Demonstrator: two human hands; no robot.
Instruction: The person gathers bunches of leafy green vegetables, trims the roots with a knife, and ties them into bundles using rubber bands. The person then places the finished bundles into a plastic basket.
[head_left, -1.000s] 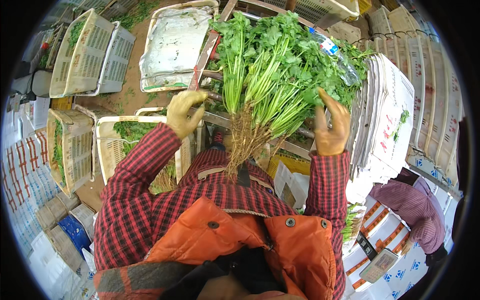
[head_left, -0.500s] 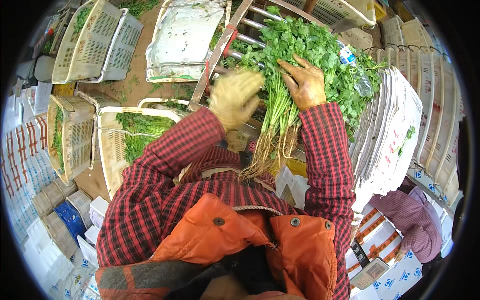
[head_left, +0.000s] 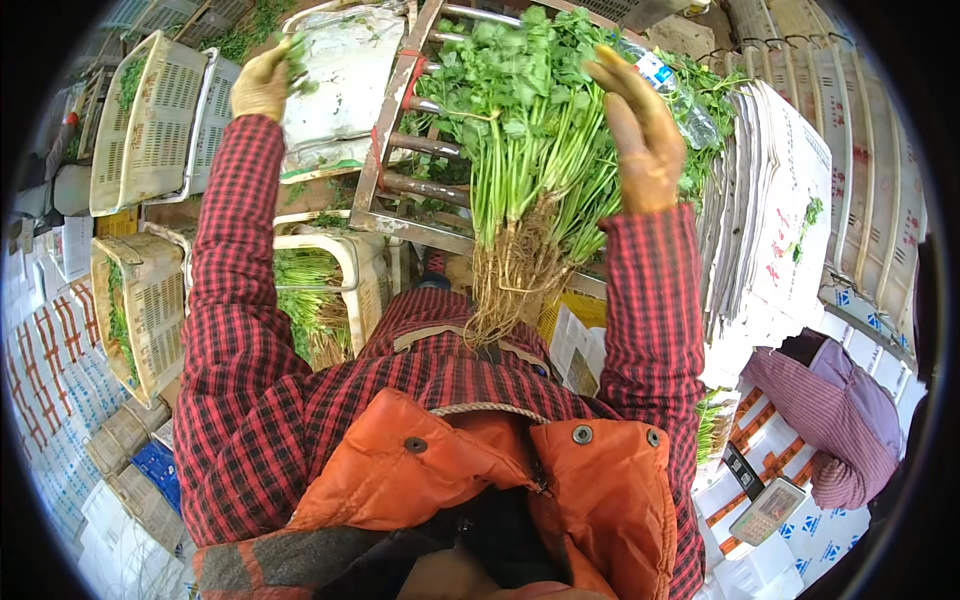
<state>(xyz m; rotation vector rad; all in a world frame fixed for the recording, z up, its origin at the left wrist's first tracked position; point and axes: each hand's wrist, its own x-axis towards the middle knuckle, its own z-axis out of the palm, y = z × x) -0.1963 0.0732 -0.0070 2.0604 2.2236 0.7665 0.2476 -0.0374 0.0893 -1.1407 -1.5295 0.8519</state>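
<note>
A thick bunch of leafy greens [head_left: 540, 150], coriander-like with long pale stems, lies across a metal rack with bars [head_left: 425, 147]. Its brown, tangled roots [head_left: 515, 270] hang over the near edge toward my body. My left hand [head_left: 262, 85] is stretched out to the far left, its fingers closed on a small leafy sprig [head_left: 295, 62], which is slightly blurred. Just right of the bunch hovers my right hand [head_left: 642, 135], fingers extended and nothing in the grip. A clear plastic bottle [head_left: 690, 110] lies among the leaves beyond it.
A stack of white sheets [head_left: 765, 210] stands right of the rack. Pale plastic baskets [head_left: 150, 125], some holding greens, are on the left, near a white-covered crate [head_left: 345, 85]. At the lower right are a scale [head_left: 768, 510] and another person's purple-clad arm [head_left: 820, 410].
My left hand has swung from beside the stems out to the far left, carrying a sprig. My right hand has lifted off the leaves and shifted right.
</note>
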